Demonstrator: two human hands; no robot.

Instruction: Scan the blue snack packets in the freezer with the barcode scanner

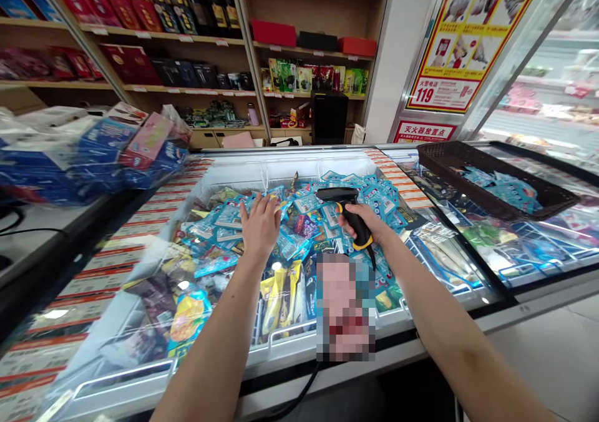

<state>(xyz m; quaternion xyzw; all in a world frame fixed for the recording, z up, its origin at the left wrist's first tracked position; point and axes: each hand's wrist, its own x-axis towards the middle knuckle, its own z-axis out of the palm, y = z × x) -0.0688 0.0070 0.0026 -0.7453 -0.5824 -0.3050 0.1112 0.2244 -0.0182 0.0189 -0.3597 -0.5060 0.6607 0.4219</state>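
Observation:
My right hand (372,222) is wrapped round the handle of a black and yellow barcode scanner (358,227), whose head points left over a spread of blue packets (306,203). To its left, my left hand (260,225) lies palm down with the fingers stretched out, at the left part of these packets. Whether it touches one I cannot tell. Beneath is a glass-topped chest freezer (206,172) holding yellow-wrapped ice creams (276,297) and other bagged goods. Reflections blur which packets lie on the glass and which inside.
A brown basket (491,197) with blue packets stands on the freezer at the right. Blue boxes (103,147) are piled at the left. Shelves (187,38) of goods line the back. The scanner's cable hangs down at the front, partly behind a pixelated patch.

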